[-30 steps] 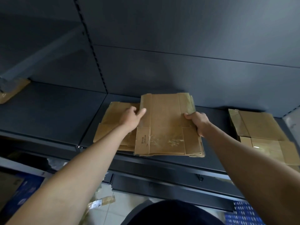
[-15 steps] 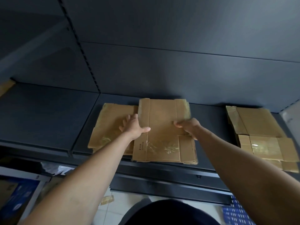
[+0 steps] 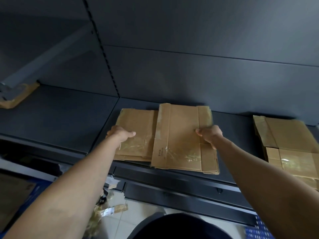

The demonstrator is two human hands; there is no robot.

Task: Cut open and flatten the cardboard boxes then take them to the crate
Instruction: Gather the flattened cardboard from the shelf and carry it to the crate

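Two flattened brown cardboard boxes lie overlapped on a dark metal shelf. The left flattened box sits partly under the right flattened box, which carries strips of clear tape. My left hand grips the left edge of the left box, thumb on top. My right hand grips the right edge of the upper box, thumb on top and fingers hidden underneath. No crate and no cutter is in view.
A second stack of flattened cardboard lies on the shelf at the right. A cardboard scrap sits far left under a shelf bracket. Torn tape scraps litter the tiled floor below. A blue box stands low left.
My left hand has slid left from the upper box's left edge to the outer edge of the lower box. My right hand has stayed at the upper box's right edge.
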